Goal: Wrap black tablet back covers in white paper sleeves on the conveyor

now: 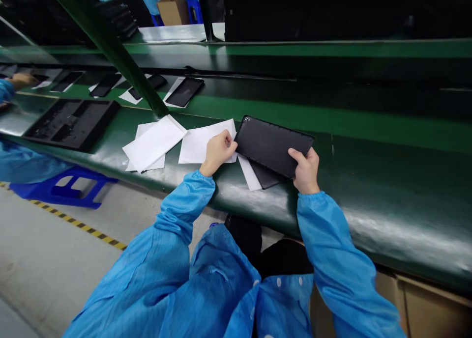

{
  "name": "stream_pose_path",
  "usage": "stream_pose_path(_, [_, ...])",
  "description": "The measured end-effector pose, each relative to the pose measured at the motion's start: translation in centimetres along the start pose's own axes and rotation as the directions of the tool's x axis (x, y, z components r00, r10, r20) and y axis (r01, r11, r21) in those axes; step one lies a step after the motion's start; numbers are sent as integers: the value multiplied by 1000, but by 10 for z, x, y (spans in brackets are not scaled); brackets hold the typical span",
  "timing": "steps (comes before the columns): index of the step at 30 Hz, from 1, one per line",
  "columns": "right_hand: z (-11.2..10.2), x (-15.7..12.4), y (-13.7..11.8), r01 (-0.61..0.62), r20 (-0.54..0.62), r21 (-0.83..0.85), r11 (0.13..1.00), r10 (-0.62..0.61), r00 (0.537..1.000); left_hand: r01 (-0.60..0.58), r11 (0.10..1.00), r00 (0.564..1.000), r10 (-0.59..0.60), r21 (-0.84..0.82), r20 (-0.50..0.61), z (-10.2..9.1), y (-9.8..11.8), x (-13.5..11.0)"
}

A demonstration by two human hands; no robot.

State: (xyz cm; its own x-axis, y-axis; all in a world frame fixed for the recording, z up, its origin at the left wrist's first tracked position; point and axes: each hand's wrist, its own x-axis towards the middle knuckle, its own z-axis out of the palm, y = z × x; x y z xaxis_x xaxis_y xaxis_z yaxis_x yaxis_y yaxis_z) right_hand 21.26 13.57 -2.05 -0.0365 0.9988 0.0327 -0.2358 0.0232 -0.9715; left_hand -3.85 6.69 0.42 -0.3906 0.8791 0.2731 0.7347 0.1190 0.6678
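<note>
I hold a flat black tablet back cover (271,146) over the green bench (368,200). My right hand (305,171) grips its near right edge, thumb on top. My left hand (218,151) is curled at the cover's left edge, fingers pinched against it and a white sheet (201,142). A second dark panel (266,177) lies partly under the cover, with a white strip (248,173) beside it. Both arms wear blue sleeves.
More white sheets (153,144) lie to the left. A black moulded tray (72,123) sits further left. Several dark tablets on white sheets (184,92) line the conveyor behind a green post (121,58). Another person's hand (22,80) works at far left. A blue stool (59,188) stands below.
</note>
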Motion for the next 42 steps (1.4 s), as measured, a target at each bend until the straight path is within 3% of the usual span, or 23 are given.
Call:
stream_pose_path(6, [4, -5, -2, -49, 98, -22, 999, 51, 994, -67, 992, 997, 61, 103, 54, -3, 7, -2])
stream_pose_path(11, [4, -4, 7, -100, 196, -35, 994, 105, 975, -137, 980, 988, 125, 144, 93, -4, 31, -7])
stream_pose_path(18, [9, -9, 9, -37, 307, -91, 995, 63, 950, -279, 958, 910, 285, -65, 302, 7, 88, -15])
stream_pose_path(22, [7, -12, 1, -163, 404, 8, 987, 146, 903, -245, 962, 926, 269, -119, 264, 7, 99, -7])
stream_pose_path(25, [0, -9, -2, -231, 447, -11, 973, 212, 869, -227, 962, 939, 257, -148, 230, 4, 101, -3])
stream_pose_path(30, [-2, -6, -4, -95, 502, -74, 993, 120, 856, -340, 921, 876, 383, -189, 294, 10, 117, -13])
stream_pose_path(32, [-3, -6, -7, -112, 504, -56, 992, 125, 854, -395, 897, 851, 438, -196, 290, 14, 123, -19])
stream_pose_path(35, [-17, -8, -13, -142, 341, 13, 990, 129, 931, -447, 856, 844, 500, -259, 197, 11, 115, -23])
stream_pose_path(38, [-51, -15, -18, -28, 11, 114, 993, 27, 1000, -450, 859, 885, 465, -245, 5, 0, 82, -20])
stream_pose_path(40, [-80, -25, -21, 99, -226, 132, 986, -67, 972, -408, 895, 912, 407, -180, -47, -5, 50, -14])
stream_pose_path(42, [-109, -38, -24, 192, -415, 99, 976, -135, 900, -356, 931, 934, 358, -79, 6, -5, 20, -5])
